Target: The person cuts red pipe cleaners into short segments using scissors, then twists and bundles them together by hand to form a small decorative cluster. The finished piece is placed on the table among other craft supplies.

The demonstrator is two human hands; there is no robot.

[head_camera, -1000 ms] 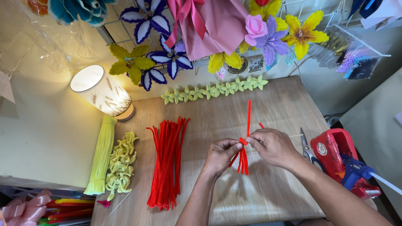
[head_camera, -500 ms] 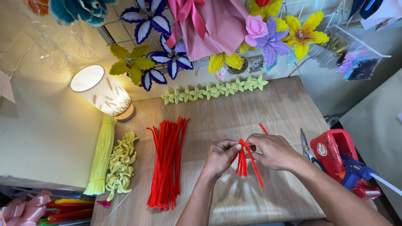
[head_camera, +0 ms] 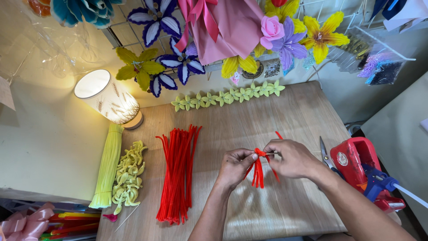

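1. Head view looks down on a wooden table [head_camera: 285,111] set against a pale wall, lit warmly by a round lamp [head_camera: 107,97] at its back left corner.
2. Both hands meet over the middle of the table. The left hand [head_camera: 234,167] and right hand [head_camera: 292,158] each pinch the top of a small red bundle [head_camera: 258,167] of pipe cleaners, fingers closed on it; its loose ends hang down between the hands, just above the tabletop.
3. A larger pile of straight red pipe cleaners [head_camera: 178,174] lies to the left of the hands.
4. Further left sit curled yellow pieces [head_camera: 128,172] and a bunch of straight yellow-green pipe cleaners [head_camera: 107,167].
5. A row of small green flowers [head_camera: 227,96] runs along the back edge.
6. Scissors [head_camera: 324,154] and a red glue gun stand [head_camera: 356,163] lie at the right edge.
7. Big handmade flowers [head_camera: 178,62] in blue, yellow and purple hang on a wire grid on the wall behind.
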